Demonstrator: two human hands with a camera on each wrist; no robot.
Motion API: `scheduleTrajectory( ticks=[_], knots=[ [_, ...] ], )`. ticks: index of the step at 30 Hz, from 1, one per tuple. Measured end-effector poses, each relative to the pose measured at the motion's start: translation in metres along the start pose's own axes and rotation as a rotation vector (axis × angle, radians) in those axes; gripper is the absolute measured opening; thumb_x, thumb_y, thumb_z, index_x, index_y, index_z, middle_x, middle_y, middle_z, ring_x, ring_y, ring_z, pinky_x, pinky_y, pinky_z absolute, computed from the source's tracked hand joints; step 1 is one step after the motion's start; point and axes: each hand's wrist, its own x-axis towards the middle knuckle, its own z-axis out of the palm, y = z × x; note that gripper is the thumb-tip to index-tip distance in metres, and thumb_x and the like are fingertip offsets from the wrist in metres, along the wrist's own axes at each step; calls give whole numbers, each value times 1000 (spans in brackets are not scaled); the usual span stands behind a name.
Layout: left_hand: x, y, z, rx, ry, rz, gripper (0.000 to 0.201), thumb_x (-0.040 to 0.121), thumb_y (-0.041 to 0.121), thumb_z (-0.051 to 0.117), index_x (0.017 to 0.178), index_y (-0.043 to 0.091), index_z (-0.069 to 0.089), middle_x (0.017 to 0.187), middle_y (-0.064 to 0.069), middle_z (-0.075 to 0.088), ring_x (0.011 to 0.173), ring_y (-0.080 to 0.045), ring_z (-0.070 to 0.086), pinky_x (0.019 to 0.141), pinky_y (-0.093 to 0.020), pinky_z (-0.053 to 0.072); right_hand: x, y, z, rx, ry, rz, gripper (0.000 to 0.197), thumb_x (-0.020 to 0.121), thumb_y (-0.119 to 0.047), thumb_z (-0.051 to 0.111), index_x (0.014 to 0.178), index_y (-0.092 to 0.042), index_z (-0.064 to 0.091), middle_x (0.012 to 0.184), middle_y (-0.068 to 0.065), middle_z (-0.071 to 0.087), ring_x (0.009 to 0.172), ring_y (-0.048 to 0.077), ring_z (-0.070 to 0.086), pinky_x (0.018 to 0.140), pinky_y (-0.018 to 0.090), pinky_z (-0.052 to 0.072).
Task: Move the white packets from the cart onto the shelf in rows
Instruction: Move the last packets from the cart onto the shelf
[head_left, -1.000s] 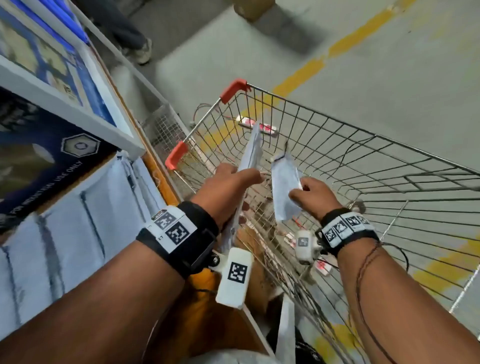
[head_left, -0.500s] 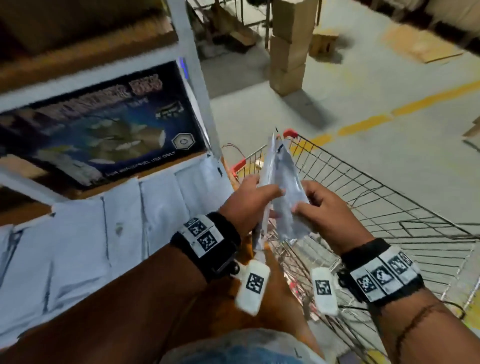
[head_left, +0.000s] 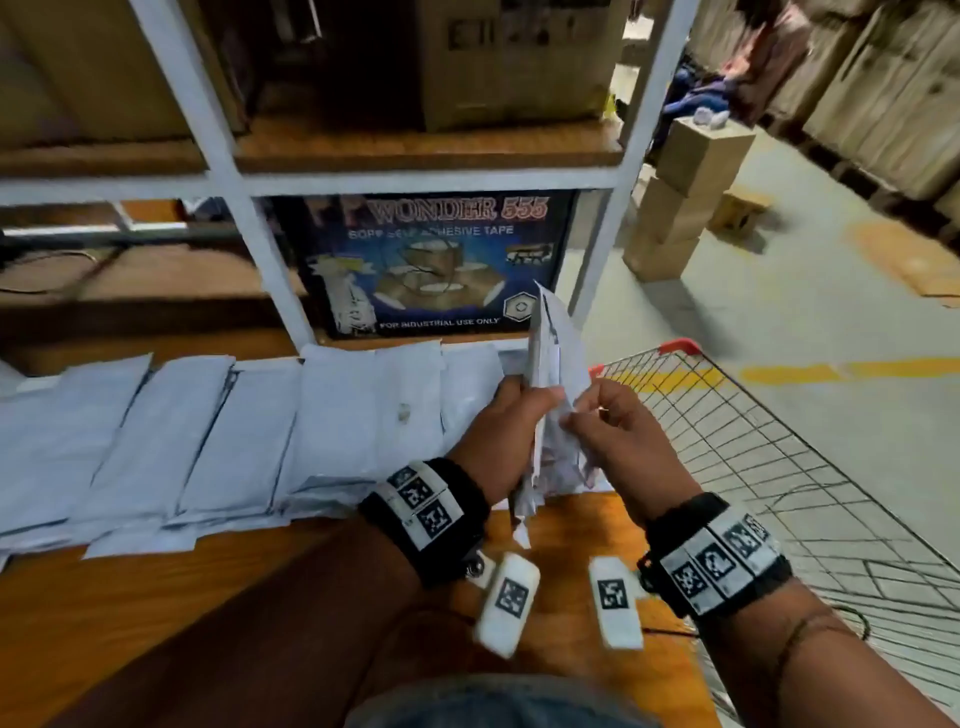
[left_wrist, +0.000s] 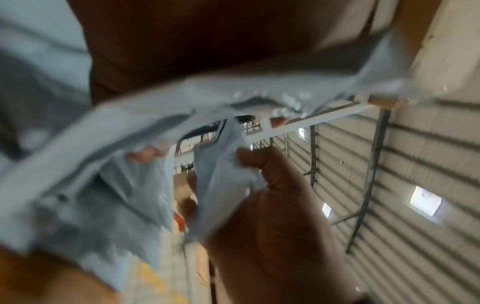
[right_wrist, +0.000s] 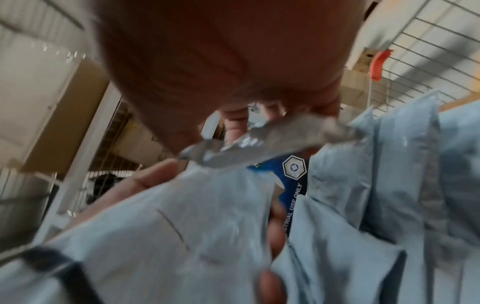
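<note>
White packets are held upright as a small bunch above the wooden shelf, gripped by the curled fingers and thumb of the left hand and pinched at the near edge between thumb and fingertips of the right hand. A row of packets is laid flat on the shelf, edge to edge, before a blue tape box. The wire cart is positioned just right of the shelf

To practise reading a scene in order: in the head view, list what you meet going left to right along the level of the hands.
Row of white packets on the shelf → left hand → held packets → right hand → cart.
</note>
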Motion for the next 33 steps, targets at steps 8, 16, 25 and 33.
scheduleTrajectory(
  ticks=[8, 16, 25, 33],
  knots=[
    [37, 8, -37, 800, 358, -119, 86, 94, 62, 60, 161, 15, 33, 155, -19, 43, 141, -45, 49, 113, -53, 47, 42, 2, 14, -664, 125, -12, 31, 67, -53, 59, 84, -27, 62, 117, 6, 55, 108, 26, 53, 92, 39, 52],
    [52, -8, -16, 1138, 374, -168, 92, 96, 78, 50, 162, 14, 38, 158, -19, 41, 143, -41, 43, 114, -52, 43, 42, 19, 34, -1108, -47, -43, 56, 88, -71, 50, 114, -24, 67, 124, 7, 59, 115, 37, 56, 86, 47, 53],
    [27, -31, -34, 1464, 97, 45, 41, 104, 39, 53, 139, 19, 58, 146, -9, 45, 143, -35, 41, 105, -50, 52, 54, 34, 8, -1218, -178, -315, 54, 103, -54, 35, 151, -34, 50, 166, 5, 40, 153, 32, 36, 117, 57, 39],
    [28, -42, -44, 1436, 84, 94, 51, 106, 51, 52, 146, 21, 57, 147, -9, 48, 143, -36, 43, 109, -51, 51, 54, 44, 14, -1223, -337, -257, 58, 105, -60, 30, 159, -40, 40, 176, -3, 21, 164, 27, 16, 124, 72, 15]
  ],
)
